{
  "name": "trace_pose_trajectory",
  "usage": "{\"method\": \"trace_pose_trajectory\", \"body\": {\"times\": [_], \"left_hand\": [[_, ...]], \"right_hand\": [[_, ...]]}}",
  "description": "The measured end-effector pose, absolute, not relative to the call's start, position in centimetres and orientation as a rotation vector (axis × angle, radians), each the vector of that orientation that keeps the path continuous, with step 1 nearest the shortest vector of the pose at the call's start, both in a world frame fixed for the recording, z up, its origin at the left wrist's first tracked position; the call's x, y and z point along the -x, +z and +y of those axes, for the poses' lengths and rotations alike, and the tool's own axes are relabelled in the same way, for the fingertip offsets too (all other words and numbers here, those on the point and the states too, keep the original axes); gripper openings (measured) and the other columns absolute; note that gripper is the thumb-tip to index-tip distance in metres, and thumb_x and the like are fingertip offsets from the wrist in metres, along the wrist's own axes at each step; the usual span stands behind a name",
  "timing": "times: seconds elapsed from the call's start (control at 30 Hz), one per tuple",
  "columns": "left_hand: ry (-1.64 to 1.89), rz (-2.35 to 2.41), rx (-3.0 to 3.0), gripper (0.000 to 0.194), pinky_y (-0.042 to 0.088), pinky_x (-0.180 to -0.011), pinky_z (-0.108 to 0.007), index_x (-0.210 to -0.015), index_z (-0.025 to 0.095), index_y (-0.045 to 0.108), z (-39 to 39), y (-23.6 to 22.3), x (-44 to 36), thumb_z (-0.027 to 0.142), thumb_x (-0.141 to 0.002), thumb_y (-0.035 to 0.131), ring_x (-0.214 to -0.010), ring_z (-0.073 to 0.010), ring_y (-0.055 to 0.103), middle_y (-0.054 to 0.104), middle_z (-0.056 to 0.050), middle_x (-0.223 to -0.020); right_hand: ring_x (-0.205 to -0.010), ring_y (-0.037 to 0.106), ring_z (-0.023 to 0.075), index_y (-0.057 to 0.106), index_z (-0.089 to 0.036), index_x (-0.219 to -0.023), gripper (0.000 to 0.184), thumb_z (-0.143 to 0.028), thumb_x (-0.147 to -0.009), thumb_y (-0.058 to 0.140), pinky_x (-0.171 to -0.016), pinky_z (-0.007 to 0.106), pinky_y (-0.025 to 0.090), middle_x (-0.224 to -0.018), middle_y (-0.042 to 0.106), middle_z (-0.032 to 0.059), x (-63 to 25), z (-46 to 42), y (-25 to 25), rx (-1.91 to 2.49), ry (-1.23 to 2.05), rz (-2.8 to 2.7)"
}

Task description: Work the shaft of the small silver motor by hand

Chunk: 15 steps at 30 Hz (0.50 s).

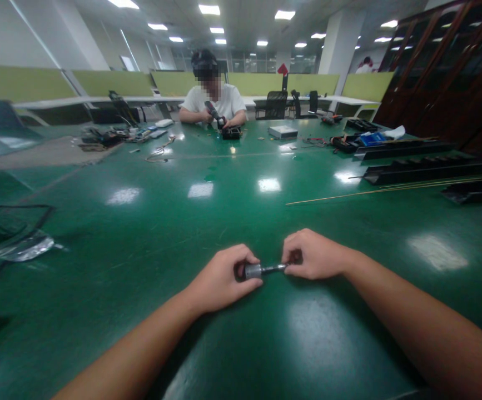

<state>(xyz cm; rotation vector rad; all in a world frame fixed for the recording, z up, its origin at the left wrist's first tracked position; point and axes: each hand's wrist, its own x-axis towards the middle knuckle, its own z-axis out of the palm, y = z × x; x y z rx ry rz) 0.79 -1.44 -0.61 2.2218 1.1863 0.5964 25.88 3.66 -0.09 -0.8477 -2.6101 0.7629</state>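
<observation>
My left hand (224, 278) curls its thumb and fingers around one grey metal cylinder (253, 271), and my right hand (318, 255) pinches the right end of the one slim shaft (273, 268) reaching from it. Both sit near the middle of the green tabletop (140, 233); from here I can't tell whether the cylinder touches it. Farther right I count three black channels (420, 171) and at least two thin yellowish rods (336, 195). At the far side, one seated person (228, 100) holds one handheld tool (211, 109), left of one silver box (283, 131).
</observation>
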Motion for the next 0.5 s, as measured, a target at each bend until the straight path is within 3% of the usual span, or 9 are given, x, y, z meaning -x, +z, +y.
{"method": "trace_pose_trajectory", "body": {"times": [0.5], "left_hand": [[0.595,1.201,-2.236,0.017,0.043,-0.064,-0.025,-0.091,0.018,0.062,-1.36,-0.78,-0.80,0.025,-0.078,0.071,-0.070,-0.0148,0.056,0.061,-0.001,-0.084]], "right_hand": [[-0.063,0.058,0.0114,0.073,-0.016,-0.077,0.007,-0.021,-0.073,0.070,-0.059,0.023,0.042,-0.071,0.067,0.0010,-25.45,3.62,-0.42,0.873,0.788,-2.579]]}}
